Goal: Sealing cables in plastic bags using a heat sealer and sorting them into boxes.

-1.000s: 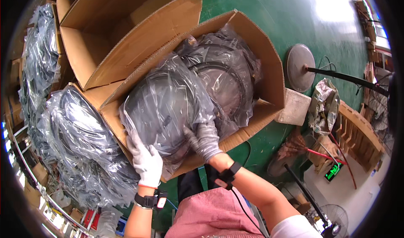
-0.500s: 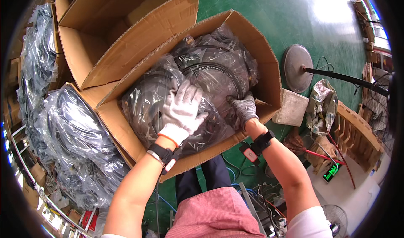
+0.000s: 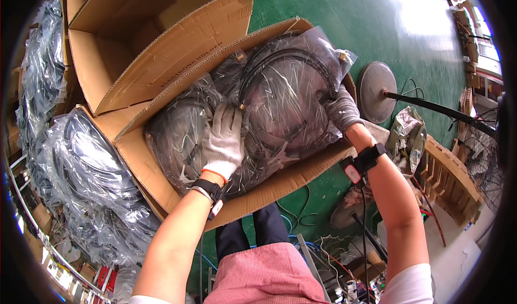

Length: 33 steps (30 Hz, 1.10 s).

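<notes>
Nearest, just below both hands, runs the front wall of an open brown cardboard box (image 3: pixel 269 193). The left hand (image 3: pixel 222 137), in a white knitted glove, lies palm down, fingers outstretched, on a grey-looking, plastic-wrapped cable coil (image 3: pixel 175 126), seemingly pressing rather than grasping. Well apart from it, the right hand (image 3: pixel 343 110), in a grey striped glove, is clasped on the right edge of a large round black coil in clear plastic (image 3: pixel 288 97); its fingertips are hidden. That coil lies between the hands and beyond them, its right side up at the box rim. It probably has some weight and springs when bent; the cable looks sturdy, the film slippery and easily torn. Best grip the bundled ring at opposite sides, through the plastic. Beyond the left hand stands a second brown cardboard box (image 3: pixel 177 51); beyond the right, a round grey disc-shaped base (image 3: pixel 377 91).
</notes>
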Available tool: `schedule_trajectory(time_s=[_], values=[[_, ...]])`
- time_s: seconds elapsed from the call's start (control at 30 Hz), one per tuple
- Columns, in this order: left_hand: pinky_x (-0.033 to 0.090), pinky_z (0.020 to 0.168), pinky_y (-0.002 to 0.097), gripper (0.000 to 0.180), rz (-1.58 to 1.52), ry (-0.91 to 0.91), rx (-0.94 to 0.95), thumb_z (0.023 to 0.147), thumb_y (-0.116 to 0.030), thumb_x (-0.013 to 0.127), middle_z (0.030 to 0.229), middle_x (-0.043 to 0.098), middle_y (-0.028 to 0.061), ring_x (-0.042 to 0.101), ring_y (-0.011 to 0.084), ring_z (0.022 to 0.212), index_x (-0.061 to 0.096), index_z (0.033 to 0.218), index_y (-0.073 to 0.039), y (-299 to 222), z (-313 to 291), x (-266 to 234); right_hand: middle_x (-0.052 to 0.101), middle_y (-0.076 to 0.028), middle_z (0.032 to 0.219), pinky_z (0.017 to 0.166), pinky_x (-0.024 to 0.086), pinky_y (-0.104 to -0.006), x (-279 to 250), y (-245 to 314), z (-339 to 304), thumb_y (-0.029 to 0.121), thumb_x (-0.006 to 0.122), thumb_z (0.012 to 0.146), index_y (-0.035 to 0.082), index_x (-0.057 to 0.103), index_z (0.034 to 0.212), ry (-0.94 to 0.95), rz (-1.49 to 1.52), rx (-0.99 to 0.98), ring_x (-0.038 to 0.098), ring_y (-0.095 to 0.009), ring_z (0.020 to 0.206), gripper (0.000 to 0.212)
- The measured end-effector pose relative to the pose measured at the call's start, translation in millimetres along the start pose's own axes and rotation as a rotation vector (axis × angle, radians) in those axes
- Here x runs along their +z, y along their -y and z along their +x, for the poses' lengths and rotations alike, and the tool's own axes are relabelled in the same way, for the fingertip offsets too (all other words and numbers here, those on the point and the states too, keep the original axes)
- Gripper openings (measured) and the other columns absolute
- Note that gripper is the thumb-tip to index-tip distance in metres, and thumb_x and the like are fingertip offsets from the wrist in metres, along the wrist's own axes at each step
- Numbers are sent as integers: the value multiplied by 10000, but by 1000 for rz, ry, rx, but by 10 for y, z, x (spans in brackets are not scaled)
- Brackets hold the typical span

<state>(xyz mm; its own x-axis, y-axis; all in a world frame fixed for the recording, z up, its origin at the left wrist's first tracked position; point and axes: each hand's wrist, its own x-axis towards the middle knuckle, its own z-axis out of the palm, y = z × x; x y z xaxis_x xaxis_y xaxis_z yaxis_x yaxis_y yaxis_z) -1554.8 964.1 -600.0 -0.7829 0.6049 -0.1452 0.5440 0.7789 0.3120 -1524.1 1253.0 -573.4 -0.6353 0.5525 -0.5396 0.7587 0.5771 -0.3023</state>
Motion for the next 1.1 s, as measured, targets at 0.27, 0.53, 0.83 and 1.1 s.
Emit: schedule_trajectory(time_s=[0.27,0.53,0.83,1.1], values=[[323,1014,492,611,-110,-123,-20,618,-113,600,1246,477,123,376,314,1264,489,1212,-22,3,-26,176,538,-185,1248,939,410,-371,551,-302,412,400,583,844,20,493,1245,216,-96,100,515,-308,1160,560],[223,1057,557,629,-91,-160,-12,616,-126,632,1234,466,137,378,329,1225,466,1212,-10,167,48,306,428,-178,1320,1023,323,-476,189,337,-354,397,631,754,86,418,1322,-409,-342,-451,402,-393,1219,681],[255,1009,579,649,-157,-114,-8,604,-141,641,1217,463,121,403,322,1159,455,1217,-39,175,238,503,352,-162,1386,1040,231,-545,1085,691,446,449,521,819,174,416,1369,-424,-369,-767,289,-399,1287,624],[235,1012,571,632,-214,-100,24,604,-134,635,1201,476,122,415,319,1154,466,1207,-48,214,187,531,345,-138,1384,1037,218,-548,1067,660,568,434,510,808,187,426,1357,-417,-378,-853,266,-353,1309,608]])
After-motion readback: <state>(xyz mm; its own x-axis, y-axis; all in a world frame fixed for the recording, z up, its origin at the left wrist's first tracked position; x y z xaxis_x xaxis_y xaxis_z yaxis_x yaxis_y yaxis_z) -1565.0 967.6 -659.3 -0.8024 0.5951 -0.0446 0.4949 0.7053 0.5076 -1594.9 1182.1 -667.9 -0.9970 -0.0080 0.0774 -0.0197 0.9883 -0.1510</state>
